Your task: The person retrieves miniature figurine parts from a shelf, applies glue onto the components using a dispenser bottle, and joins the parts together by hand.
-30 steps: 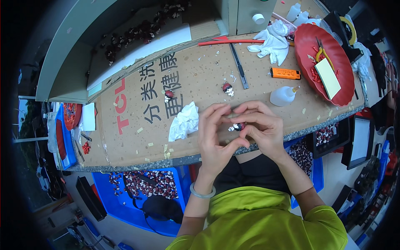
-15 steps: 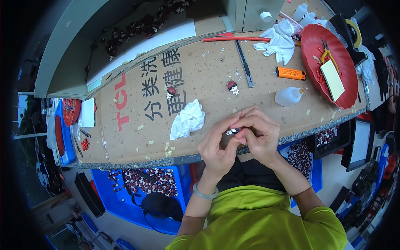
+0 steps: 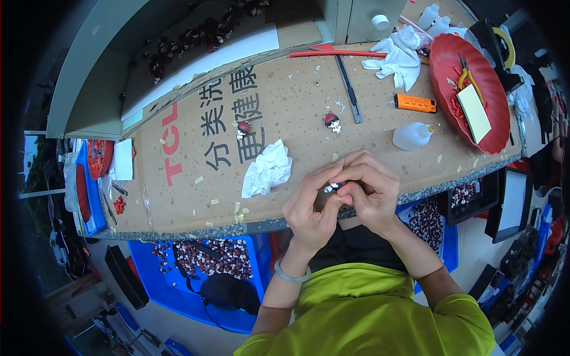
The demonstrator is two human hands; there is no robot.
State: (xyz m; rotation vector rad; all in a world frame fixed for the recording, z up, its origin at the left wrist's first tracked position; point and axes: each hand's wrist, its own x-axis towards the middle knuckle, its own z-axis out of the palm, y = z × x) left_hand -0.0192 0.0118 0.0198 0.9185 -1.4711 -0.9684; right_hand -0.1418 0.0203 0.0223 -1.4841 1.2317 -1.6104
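Between my fingertips, just above the table's near edge, is a small figurine with white and dark parts; most of it is hidden by the fingers. My left hand pinches it from one side, and my right hand grips it from the other, thumbs close together. Two similar figurines with dark red heads and white bodies lie on the cardboard: one figurine ahead of my hands, another figurine farther left. Beside my left hand lies a crumpled white tissue.
To the right stand a white squeeze bottle, an orange box-cutter blade case and a red scalloped tray with pliers. A craft knife lies ahead. Below the edge, a blue bin holds many figurines. A shelf rises at far left.
My hands stay in nearly the same place, still pinching the figurine, which has shifted very slightly between the fingers. The view has moved a little.
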